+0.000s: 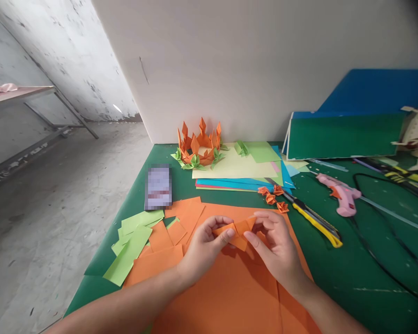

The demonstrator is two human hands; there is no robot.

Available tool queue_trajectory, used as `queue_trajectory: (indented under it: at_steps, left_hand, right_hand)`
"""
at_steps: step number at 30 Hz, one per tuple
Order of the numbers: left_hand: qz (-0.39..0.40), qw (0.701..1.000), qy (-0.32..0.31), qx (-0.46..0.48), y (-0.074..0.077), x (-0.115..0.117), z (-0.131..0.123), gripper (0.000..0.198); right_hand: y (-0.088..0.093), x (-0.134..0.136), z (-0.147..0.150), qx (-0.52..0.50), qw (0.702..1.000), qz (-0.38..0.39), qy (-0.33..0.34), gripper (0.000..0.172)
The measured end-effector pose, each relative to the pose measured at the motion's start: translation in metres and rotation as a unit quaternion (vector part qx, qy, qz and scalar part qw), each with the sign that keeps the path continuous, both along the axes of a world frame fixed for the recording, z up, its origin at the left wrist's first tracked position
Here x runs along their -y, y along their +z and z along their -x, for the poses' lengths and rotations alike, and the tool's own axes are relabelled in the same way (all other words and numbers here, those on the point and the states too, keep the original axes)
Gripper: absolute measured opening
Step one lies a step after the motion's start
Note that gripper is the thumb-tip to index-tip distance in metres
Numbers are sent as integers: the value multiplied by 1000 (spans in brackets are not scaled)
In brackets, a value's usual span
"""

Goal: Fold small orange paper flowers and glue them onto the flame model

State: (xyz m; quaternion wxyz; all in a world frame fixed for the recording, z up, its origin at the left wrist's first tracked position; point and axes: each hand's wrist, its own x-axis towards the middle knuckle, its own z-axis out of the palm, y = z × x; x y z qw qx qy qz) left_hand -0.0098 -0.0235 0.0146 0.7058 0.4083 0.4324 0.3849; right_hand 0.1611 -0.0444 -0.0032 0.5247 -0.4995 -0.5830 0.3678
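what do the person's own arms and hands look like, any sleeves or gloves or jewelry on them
The left hand and right hand are both ungloved, with no ring visible. The left forearm and right forearm are bare as far as the picture shows: no sleeve, watch, bracelet or marking can be made out.

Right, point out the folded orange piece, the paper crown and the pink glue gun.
Folded orange piece (240, 236), head view: middle of its front.
Paper crown (195, 146), head view: its front spike.
Pink glue gun (344, 191), head view: its body.
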Motion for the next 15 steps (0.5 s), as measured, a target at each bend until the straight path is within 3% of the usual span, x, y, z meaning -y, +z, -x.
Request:
queue_trajectory:
  at_steps: [3,7,11,15]
  left_hand:
    - [-3,1000,9,-8,-1,0,1,34]
    - [-68,995,38,-59,-4,0,1,22]
    - [-103,990,28,-86,-6,2,2,17]
    - [-126,984,19,-120,-4,4,3,15]
  right_hand:
    - [1,1,0,-15,998,52,30,25]
    - [5,1,1,-49,991,115,51,32]
    - [8,0,1,-76,982,161,68,38]
    - [9,-2,-2,-65,972,210,82,31]
